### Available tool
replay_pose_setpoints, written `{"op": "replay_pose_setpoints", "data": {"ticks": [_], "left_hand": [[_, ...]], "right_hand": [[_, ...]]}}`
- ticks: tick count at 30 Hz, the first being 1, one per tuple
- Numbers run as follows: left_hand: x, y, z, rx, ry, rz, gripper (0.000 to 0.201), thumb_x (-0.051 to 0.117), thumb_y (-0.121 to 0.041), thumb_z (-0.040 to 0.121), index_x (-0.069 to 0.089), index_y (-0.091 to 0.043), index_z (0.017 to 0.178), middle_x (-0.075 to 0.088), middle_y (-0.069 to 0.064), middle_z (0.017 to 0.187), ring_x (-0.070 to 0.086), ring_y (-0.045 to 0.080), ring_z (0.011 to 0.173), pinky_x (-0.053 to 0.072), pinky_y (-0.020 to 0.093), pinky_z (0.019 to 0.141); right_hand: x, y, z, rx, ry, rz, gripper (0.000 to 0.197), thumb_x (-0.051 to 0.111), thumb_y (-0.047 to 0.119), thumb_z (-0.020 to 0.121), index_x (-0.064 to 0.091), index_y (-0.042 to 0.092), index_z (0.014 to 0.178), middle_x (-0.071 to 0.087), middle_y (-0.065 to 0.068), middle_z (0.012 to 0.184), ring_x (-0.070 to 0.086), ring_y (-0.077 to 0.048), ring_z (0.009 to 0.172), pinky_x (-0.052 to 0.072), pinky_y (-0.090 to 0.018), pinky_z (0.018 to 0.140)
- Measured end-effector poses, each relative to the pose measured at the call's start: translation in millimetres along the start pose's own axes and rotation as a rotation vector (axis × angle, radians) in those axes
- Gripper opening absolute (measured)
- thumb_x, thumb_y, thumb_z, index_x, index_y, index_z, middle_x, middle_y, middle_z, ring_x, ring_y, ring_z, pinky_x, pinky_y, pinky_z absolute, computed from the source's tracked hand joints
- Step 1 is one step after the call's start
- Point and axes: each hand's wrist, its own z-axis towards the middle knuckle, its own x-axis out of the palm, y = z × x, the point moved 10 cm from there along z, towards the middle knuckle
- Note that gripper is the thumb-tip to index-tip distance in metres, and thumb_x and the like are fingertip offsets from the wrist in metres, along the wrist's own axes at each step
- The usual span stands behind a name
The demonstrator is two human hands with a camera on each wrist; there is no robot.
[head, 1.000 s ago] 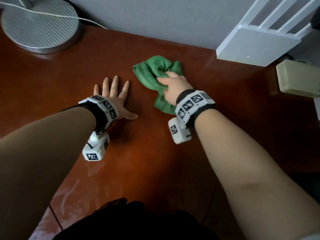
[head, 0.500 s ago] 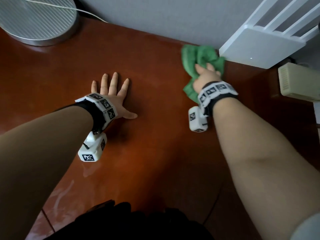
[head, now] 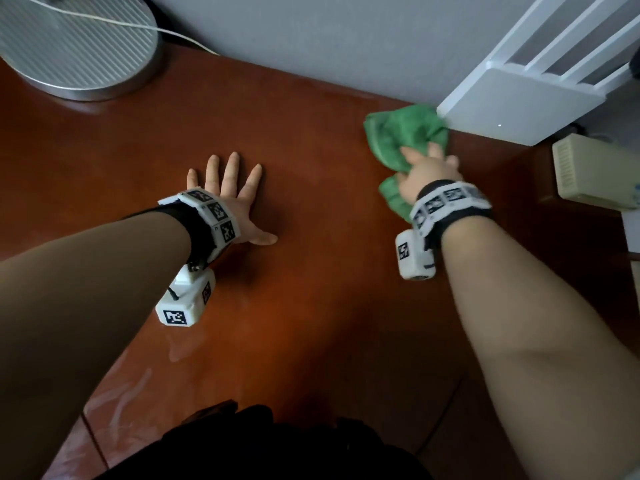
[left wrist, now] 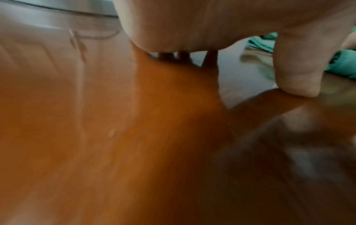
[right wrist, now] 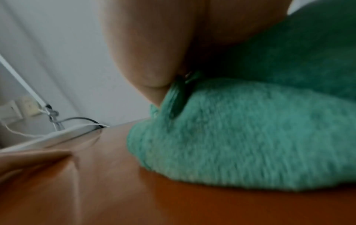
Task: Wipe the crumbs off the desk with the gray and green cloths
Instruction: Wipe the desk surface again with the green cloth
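Mostly hidden: right hand (head: 427, 174) fingers gripping green cloth (head: 405, 136) | left hand (head: 230, 192) spread on desk (head: 311, 289)

- The left hand (head: 230, 199) lies flat on the desk (head: 311, 306), at its middle.
- The cloth (head: 405, 140) lies right of the left hand, under the right hand (head: 427, 173), touching the router (head: 519, 98).
- The lamp base (head: 76, 46) stands far behind the left hand, to its left.

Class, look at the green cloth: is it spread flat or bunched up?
Bunched up. The green cloth shows crumpled folds on the desk, gripped by the right hand.
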Motion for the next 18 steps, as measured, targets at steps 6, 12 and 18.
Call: {"op": "replay_pose_setpoints", "data": {"ticks": [6,12,18], "left_hand": [[-18,-6,12,0.029,-0.022,-0.032,0.121,0.067,-0.072,0.059,-0.018,-0.045,0.142,-0.030,0.000,0.151,-0.028,0.027,0.139,-0.010,0.057,0.111],[-15,-2,21,0.046,0.011,0.011,0.124,0.063,-0.077,0.057,-0.026,-0.046,0.138,-0.040,-0.001,0.147,-0.034,0.028,0.137,-0.013,0.059,0.110],[-16,-3,23,0.045,0.037,0.037,0.125,0.062,-0.078,0.058,-0.029,-0.045,0.137,-0.043,-0.001,0.145,-0.036,0.029,0.135,-0.013,0.060,0.110]], "right_hand": [[17,58,10,-0.162,0.027,-0.043,0.052,0.038,0.022,0.098,0.023,0.039,0.145,0.012,0.001,0.155,0.022,-0.030,0.136,0.035,-0.042,0.106],[-10,48,55,0.011,0.037,-0.011,0.055,0.039,0.021,0.097,0.021,0.037,0.147,0.013,-0.003,0.155,0.020,-0.033,0.138,0.028,-0.051,0.109],[-28,51,76,0.086,0.005,-0.080,0.052,0.043,0.025,0.095,0.028,0.026,0.145,0.026,-0.012,0.147,0.031,-0.038,0.132,0.033,-0.045,0.104]]}}
